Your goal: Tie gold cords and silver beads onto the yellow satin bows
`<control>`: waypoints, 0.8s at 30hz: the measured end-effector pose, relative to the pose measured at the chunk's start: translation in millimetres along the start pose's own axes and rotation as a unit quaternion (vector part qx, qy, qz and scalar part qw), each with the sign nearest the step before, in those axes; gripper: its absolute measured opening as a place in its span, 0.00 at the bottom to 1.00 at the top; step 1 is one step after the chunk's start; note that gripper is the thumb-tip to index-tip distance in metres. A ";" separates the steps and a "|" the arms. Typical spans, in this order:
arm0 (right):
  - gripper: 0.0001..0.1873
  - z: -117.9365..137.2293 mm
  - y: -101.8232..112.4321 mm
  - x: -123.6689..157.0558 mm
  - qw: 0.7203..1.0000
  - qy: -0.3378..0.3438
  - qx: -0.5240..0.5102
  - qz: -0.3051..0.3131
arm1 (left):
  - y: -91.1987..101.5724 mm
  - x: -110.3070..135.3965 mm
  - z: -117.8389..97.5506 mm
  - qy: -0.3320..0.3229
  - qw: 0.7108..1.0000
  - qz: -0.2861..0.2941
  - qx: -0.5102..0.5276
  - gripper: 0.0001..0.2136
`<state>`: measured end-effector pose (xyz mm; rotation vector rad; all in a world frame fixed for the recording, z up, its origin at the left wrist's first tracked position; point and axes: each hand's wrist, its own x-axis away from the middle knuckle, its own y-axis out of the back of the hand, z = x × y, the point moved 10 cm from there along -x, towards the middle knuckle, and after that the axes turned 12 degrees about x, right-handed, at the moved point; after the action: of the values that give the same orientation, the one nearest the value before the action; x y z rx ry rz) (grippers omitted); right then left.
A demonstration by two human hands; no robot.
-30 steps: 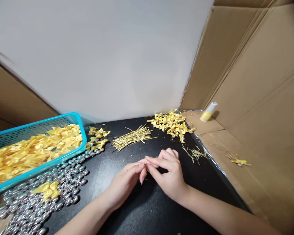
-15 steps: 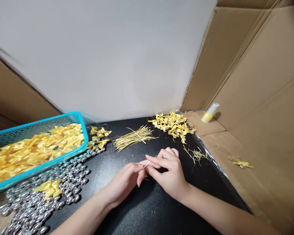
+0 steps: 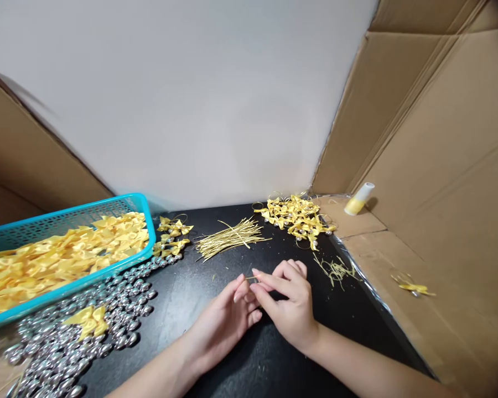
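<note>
Above the black tabletop, a thin gold cord (image 3: pixel 252 278) runs between my two hands. My left hand (image 3: pixel 228 315) pinches one end between thumb and forefinger, its other fingers curled loosely below. The thumb and forefinger of my right hand (image 3: pixel 288 301) close on the other end. Just beyond the hands lies a bundle of gold cords (image 3: pixel 228 239). A pile of yellow ribbon bows (image 3: pixel 292 215) with silver beads and gold loops is at the back right. Short gold cord scraps (image 3: pixel 338 270) lie to the right of my right hand.
At left, a turquoise basket (image 3: pixel 151 224) holds many yellow bows. Silver beads (image 3: pixel 124 298) spread before it, with one loose bow (image 3: pixel 89 321) on top. A white-and-yellow cone spool (image 3: pixel 359 199) and a single beaded bow (image 3: pixel 415 288) sit on the cardboard at right.
My left hand has turned, its palm now more open and its lower fingers spread out. The cord between my hands has gone from slanted to nearly level. The view has shifted slightly.
</note>
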<state>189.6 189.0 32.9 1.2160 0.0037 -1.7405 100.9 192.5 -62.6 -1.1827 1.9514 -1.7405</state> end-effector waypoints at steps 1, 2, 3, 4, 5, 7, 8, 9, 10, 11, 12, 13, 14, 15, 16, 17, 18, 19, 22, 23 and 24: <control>0.09 0.9 0.7 0.3 1.000 0.007 0.005 -0.004 | 2.9 -0.4 0.1 -0.004 1.000 -0.014 0.004 0.17; 0.08 1.7 1.3 0.5 1.000 0.013 0.012 -0.008 | 5.5 -0.6 -0.1 -0.008 1.000 -0.028 0.002 0.18; 0.08 2.8 1.6 0.5 1.000 0.020 0.020 -0.011 | 7.5 -0.6 -0.8 -0.013 0.999 -0.042 -0.005 0.18; 0.09 4.0 1.1 0.2 0.999 0.027 0.029 -0.010 | 8.9 -0.3 -1.8 -0.016 0.998 -0.057 -0.020 0.19; 0.10 4.9 -0.2 -0.6 0.999 0.031 0.038 -0.004 | 9.8 0.4 -3.2 -0.018 0.996 -0.072 -0.043 0.19; 0.12 5.5 -4.8 -4.1 0.998 0.028 0.056 0.024 | 10.2 2.9 -8.3 -0.023 0.987 -0.105 -0.116 0.18; 0.13 5.2 -6.9 -6.7 0.997 0.021 0.064 0.041 | 9.4 4.8 -12.3 -0.029 0.979 -0.122 -0.160 0.18; 0.13 4.7 -8.2 -9.9 0.996 0.012 0.069 0.057 | 7.6 6.8 -16.8 -0.037 0.970 -0.135 -0.200 0.18; 0.13 4.4 -8.4 -13.6 0.995 0.004 0.072 0.070 | 4.8 8.9 -21.4 -0.045 0.960 -0.145 -0.234 0.17; 0.11 4.5 -7.7 -17.6 0.994 -0.001 0.071 0.081 | 1.3 10.9 -25.4 -0.053 0.954 -0.149 -0.254 0.17; 0.10 5.1 -6.3 -21.9 0.994 -0.002 0.067 0.090 | -2.5 12.8 -28.3 -0.059 0.951 -0.150 -0.266 0.16; 0.08 5.9 -4.9 -26.1 0.993 0.000 0.060 0.101 | -6.2 14.7 -30.1 -0.061 0.949 -0.148 -0.272 0.15; 0.07 7.8 -4.5 -30.0 0.992 0.011 0.048 0.117 | -9.7 16.7 -31.0 -0.060 0.949 -0.144 -0.275 0.15; 0.06 10.4 -5.1 -33.2 0.990 0.026 0.030 0.137 | -12.8 18.8 -31.0 -0.057 0.949 -0.138 -0.279 0.14; 0.05 14.1 -6.4 -35.6 0.986 0.047 0.006 0.162 | -15.9 20.9 -30.3 -0.052 0.949 -0.131 -0.282 0.14; 0.04 18.4 -8.0 -37.1 0.979 0.069 -0.023 0.188 | -18.8 22.9 -29.3 -0.048 0.950 -0.123 -0.284 0.15; 0.03 22.5 -9.1 -38.1 0.972 0.087 -0.053 0.211 | -21.9 24.8 -28.3 -0.045 0.951 -0.113 -0.284 0.15; 0.02 26.1 -9.3 -39.1 0.965 0.100 -0.085 0.228 | -25.2 26.4 -27.5 -0.046 0.952 -0.103 -0.284 0.15; 0.03 26.5 -7.1 -45.1 0.948 0.063 -0.208 0.233 | -35.8 28.7 -26.8 -0.059 0.956 -0.071 -0.278 0.13; 0.04 23.9 -8.0 -46.6 0.938 0.033 -0.255 0.231 | -39.5 28.6 -26.4 -0.063 0.957 -0.060 -0.277 0.11; 0.06 21.3 -10.1 -47.3 0.926 0.003 -0.299 0.229 | -43.5 28.0 -26.1 -0.067 0.958 -0.049 -0.275 0.10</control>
<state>168.5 216.8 72.6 0.6958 0.2220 -1.1938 82.5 193.2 -7.6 -1.5426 2.4049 -1.1361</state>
